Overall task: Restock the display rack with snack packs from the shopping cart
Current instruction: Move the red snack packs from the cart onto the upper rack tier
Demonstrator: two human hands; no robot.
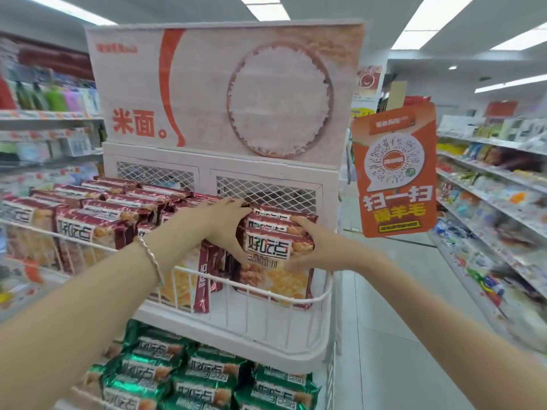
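A white wire display rack (296, 300) stands in front of me, its top tier filled with dark red snack packs (97, 229). At the right end of that tier stands a small stack of red snack packs (275, 241), held upright between both hands. My left hand (228, 226) grips the stack's left side, a thin bracelet on its wrist. My right hand (310, 247) presses the stack's right side. One red pack (204, 282) stands on edge just left of the stack. The shopping cart is out of view.
Green snack packs (183, 374) fill the lower tier. A rice poster board (231, 90) tops the rack. An orange QR-code sign (395, 170) hangs at the right. Store shelves (497, 202) line the right aisle, and more shelves (44, 119) stand at the left.
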